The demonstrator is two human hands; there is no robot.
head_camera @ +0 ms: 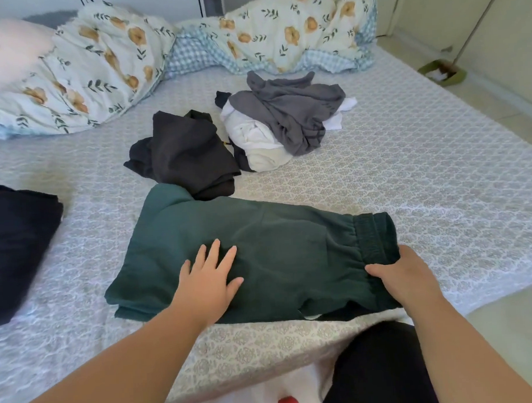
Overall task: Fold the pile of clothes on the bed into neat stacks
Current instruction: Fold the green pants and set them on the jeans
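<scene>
This is a bedroom in a home. A bed (409,164) with a patterned mattress cover fills the view; a rumpled floral duvet (106,65) with a blue gingham underside and a pale pillow (5,51) lie at its far side. Loose clothes (285,121) lie on it, and tiled floor (514,327) runs alongside.

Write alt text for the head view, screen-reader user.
A person's left hand presses flat on dark green shorts spread on a patterned white bed sheet, while the right hand holds their elastic waistband. Behind lie crumpled black clothes and a grey-and-white clothes pile.
</scene>
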